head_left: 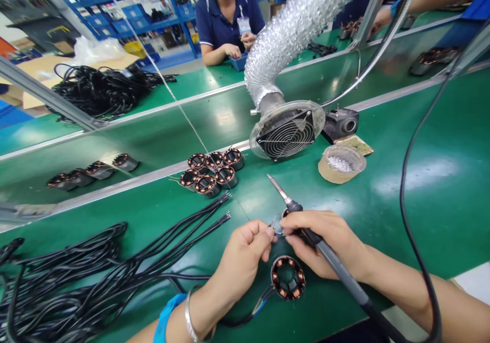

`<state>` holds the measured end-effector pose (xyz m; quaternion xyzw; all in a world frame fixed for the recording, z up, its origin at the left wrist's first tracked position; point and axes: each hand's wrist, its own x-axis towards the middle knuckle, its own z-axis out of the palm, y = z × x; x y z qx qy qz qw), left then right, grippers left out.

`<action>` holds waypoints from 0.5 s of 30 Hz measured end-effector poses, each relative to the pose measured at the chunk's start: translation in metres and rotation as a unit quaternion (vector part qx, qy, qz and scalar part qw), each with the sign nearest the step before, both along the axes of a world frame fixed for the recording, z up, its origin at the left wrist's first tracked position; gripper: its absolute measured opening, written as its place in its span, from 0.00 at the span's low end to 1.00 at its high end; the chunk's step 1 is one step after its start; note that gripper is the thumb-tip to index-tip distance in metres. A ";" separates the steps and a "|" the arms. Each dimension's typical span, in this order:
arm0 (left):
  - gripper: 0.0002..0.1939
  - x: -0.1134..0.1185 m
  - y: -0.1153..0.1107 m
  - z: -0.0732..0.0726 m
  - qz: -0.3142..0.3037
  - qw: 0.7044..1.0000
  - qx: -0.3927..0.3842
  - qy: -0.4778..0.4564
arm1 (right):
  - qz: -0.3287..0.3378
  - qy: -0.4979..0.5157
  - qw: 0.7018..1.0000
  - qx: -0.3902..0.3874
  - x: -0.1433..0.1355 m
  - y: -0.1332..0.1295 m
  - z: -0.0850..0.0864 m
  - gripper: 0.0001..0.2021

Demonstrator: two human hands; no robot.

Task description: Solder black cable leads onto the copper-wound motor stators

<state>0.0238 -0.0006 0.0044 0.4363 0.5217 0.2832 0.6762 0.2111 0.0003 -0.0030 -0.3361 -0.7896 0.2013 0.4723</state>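
Note:
My right hand holds a soldering iron across the palm, its metal tip pointing up and away. My left hand is closed in a pinch on thin wires, and my right fingertips meet them from the other side. Just below lies a copper-wound stator, a black cable with coloured leads running from its left side. Another stator is mostly hidden behind my right fingers and the iron.
Several stators stand grouped near the partition. Black cables cover the left. A fume fan on a silver duct hangs ahead. A round tub and black iron stand sit right. A co-worker sits opposite.

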 end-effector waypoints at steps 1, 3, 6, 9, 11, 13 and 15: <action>0.18 0.000 0.000 -0.001 0.001 1.000 0.008 0.006 | -0.006 0.004 1.000 -0.007 -0.001 0.001 -0.001 0.15; 0.17 0.001 0.000 -0.001 0.003 1.000 0.022 0.019 | -0.022 0.017 0.999 -0.032 -0.002 0.003 -0.005 0.14; 0.16 0.002 0.001 -0.001 0.013 0.998 0.043 0.034 | -0.029 0.034 0.997 -0.063 -0.002 0.005 -0.008 0.13; 0.16 0.003 0.002 0.000 0.026 0.996 0.065 0.051 | -0.016 0.033 0.998 -0.058 -0.001 0.006 -0.006 0.13; 0.17 0.003 0.002 -0.001 0.032 0.995 0.077 0.061 | -0.014 0.025 0.998 -0.050 0.001 0.005 -0.003 0.12; 0.17 0.004 0.001 -0.002 0.039 0.993 0.086 0.068 | -0.016 0.019 0.999 -0.042 0.002 0.002 0.001 0.12; 0.16 0.004 0.000 -0.004 0.048 0.992 0.092 0.070 | -0.017 0.023 0.999 -0.026 0.004 -0.001 0.005 0.13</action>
